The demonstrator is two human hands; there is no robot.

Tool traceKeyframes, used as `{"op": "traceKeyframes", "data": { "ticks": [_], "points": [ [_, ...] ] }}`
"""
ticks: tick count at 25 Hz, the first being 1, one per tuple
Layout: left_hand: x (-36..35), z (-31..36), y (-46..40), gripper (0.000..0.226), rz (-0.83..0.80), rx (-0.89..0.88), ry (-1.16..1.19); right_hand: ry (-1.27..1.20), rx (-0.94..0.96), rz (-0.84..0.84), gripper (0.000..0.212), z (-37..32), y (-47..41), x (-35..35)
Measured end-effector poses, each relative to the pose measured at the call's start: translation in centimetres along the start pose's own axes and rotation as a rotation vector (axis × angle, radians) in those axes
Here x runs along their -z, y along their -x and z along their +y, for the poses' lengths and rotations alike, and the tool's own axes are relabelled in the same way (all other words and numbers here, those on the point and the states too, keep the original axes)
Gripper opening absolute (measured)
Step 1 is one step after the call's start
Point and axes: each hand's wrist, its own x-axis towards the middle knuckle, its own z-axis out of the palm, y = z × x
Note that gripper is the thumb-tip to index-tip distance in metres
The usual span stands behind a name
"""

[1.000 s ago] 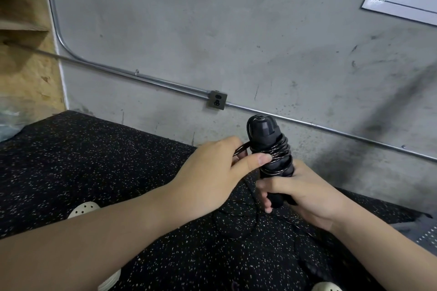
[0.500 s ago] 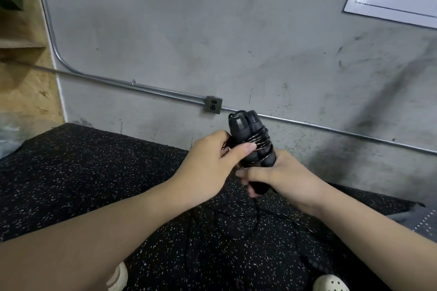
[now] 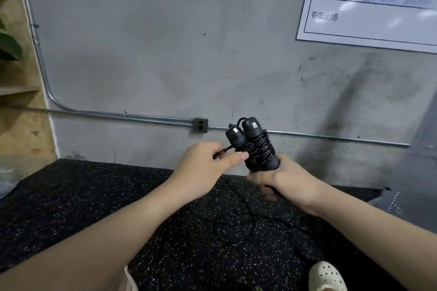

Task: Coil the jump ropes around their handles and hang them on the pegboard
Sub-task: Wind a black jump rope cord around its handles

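A black jump rope's two handles (image 3: pixel 251 140) stand side by side, upright, with several turns of black rope wound around them. My right hand (image 3: pixel 282 178) grips the lower ends of the handles. My left hand (image 3: pixel 206 164) pinches a short stretch of the rope (image 3: pixel 224 151) just left of the handles, pulled out to the left. More loose black rope (image 3: pixel 233 228) lies in loops on the speckled floor mat (image 3: pixel 82 198) below my hands. No pegboard is in view.
A grey concrete wall (image 3: pixel 165 42) with a metal conduit (image 3: pixel 94 114) and an outlet box (image 3: pixel 200 125) is right ahead. A white chart (image 3: pixel 378 7) hangs at the upper right. Wooden shelving (image 3: pixel 16 106) stands at the left. A cream shoe (image 3: pixel 327 276) shows at the bottom.
The view has tilted upward, so more wall and chart show. My left hand moved from against the handles out to the left, drawing the rope end with it. Both handle caps now show.
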Motion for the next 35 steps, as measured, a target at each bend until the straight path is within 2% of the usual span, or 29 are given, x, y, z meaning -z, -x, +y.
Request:
{"op": "traceKeyframes", "data": {
  "ticks": [3, 5, 8, 10, 12, 14, 15, 16, 18, 19, 20, 21, 22, 25, 28, 31, 35],
  "points": [
    [-0.5, 2.2, 2.0, 0.063, 0.038, -0.132, -0.061, 0.112, 0.062, 0.156, 0.024, -1.4, 1.9, -0.7],
    [-0.2, 4.5, 3.8, 0.053, 0.033, -0.141, -0.136, 0.130, 0.110, 0.223, 0.030, -2.4, 3.3, -1.5],
    [0.7, 7.4, 6.2, 0.061, 0.159, -0.077, -0.245, 0.157, 0.173, 0.340, 0.038, -3.7, 5.3, -4.1],
    [1.4, 8.5, 7.2, 0.064, 0.269, -0.035, -0.228, 0.229, 0.200, 0.438, 0.029, -4.2, 5.8, -6.0],
    [2.4, 9.5, 8.6, 0.061, 0.311, -0.033, -0.187, 0.259, 0.242, 0.463, 0.019, -4.9, 7.1, -7.5],
    [3.5, 10.0, 9.6, 0.058, 0.279, -0.067, -0.159, 0.316, 0.275, 0.415, 0.017, -5.8, 9.0, -7.8],
    [4.2, 10.2, 10.0, 0.058, 0.226, -0.086, -0.142, 0.331, 0.286, 0.335, 0.020, -6.2, 10.2, -7.4],
    [4.9, 10.4, 10.5, 0.059, 0.145, -0.114, -0.092, 0.253, 0.276, 0.197, 0.027, -6.5, 11.3, -7.1],
    [6.0, 11.0, 11.3, 0.066, 0.020, -0.169, 0.007, -0.137, 0.213, -0.118, 0.041, -7.2, 13.1, -6.6],
    [6.3, 11.6, 11.7, 0.068, -0.014, -0.194, 0.021, -0.275, 0.188, -0.212, 0.037, -7.5, 13.8, -6.6],
    [6.5, 12.3, 12.0, 0.069, -0.019, -0.204, 0.010, -0.329, 0.201, -0.227, 0.025, -7.9, 14.1, -6.7],
    [6.8, 12.9, 12.1, 0.072, 0.001, -0.187, -0.021, -0.330, 0.215, -0.176, 0.013, -8.3, 14.2, -6.8],
    [7.1, 13.6, 12.1, 0.077, 0.028, -0.145, -0.050, -0.313, 0.223, -0.101, 0.010, -8.7, 14.1, -6.9],
    [8.0, 14.6, 12.1, 0.078, 0.073, -0.068, -0.110, -0.184, 0.272, 0.078, 0.022, -9.5, 13.4, -6.3],
    [7.4, 15.1, 12.4, 0.067, 0.181, -0.148, -0.193, -0.039, 0.287, 0.169, 0.017, -9.8, 12.7, -5.4],
    [6.4, 16.1, 12.7, 0.050, 0.279, -0.221, -0.367, -0.005, 0.302, 0.269, 0.024, -9.9, 11.7, -5.2],
    [6.5, 15.2, 11.9, 0.044, 0.218, -0.227, -0.311, 0.041, 0.318, 0.335, 0.022, -9.5, 11.7, -6.0]
  ]
}}
